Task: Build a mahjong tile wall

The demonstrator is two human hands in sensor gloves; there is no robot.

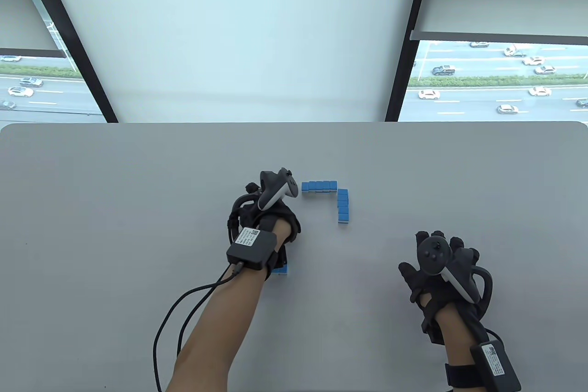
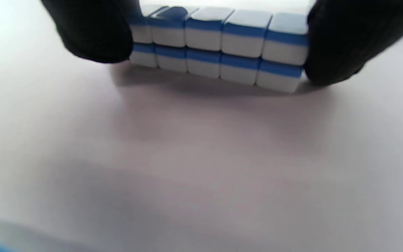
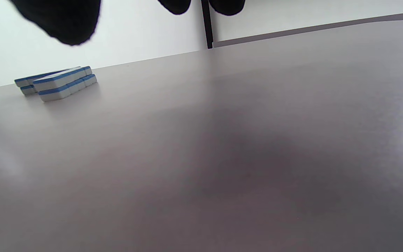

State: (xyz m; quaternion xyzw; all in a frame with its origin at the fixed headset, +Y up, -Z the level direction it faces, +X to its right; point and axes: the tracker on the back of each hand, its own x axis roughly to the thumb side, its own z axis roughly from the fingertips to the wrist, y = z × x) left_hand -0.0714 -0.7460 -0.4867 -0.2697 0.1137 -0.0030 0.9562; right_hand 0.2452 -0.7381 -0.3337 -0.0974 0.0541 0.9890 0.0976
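Blue-backed white mahjong tiles form an L on the grey table (image 1: 138, 208): a two-high row (image 1: 319, 186) at the back and a two-high column (image 1: 343, 208) running toward me from its right end. My left hand (image 1: 264, 222) is just left of the L. In the left wrist view, my left hand (image 2: 219, 45) pinches a two-layer row of tiles (image 2: 219, 52) by its ends; one fingertip (image 2: 93, 35) presses each end. This row is hidden under the hand in the table view. My right hand (image 1: 441, 263) rests spread on the table, holding nothing, well right of the tiles (image 3: 58, 82).
A bit of blue tile (image 1: 279, 271) peeks out beside my left wrist. A cable (image 1: 183, 314) trails from the left wrist box toward the front edge. Beyond the table's far edge (image 1: 294, 123) are a window blind and road traffic.
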